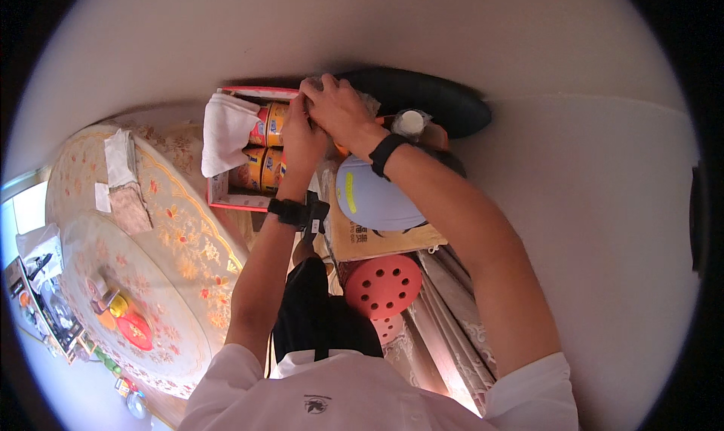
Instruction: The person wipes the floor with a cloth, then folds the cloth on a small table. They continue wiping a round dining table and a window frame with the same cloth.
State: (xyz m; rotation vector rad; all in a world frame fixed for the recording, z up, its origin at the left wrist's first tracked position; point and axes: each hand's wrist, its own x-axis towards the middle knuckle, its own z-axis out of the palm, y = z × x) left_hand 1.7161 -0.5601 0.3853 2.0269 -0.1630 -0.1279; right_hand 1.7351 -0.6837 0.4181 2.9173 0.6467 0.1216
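My left hand [303, 139] and my right hand [339, 113] come together at the right end of a red-rimmed box [220, 197]. Both have curled fingers, and what they grip is hidden beneath them. A bit of clear plastic [369, 103] shows beside my right hand. Inside the box, next to my left hand, stand several yellow-and-red cans [273, 167]. A white cloth [226, 129] hangs over the box's left side. To the right of my right hand is a white-capped container [409, 123] wrapped in plastic.
Below my right forearm, a pale blue round lid [369, 197] lies on a cardboard carton [369, 242]. A long black rounded object [437, 99] leans at the wall. Red stools with holes [383, 286] stand nearer. At left is a flower-patterned round table [181, 182] with folded cloths [124, 171].
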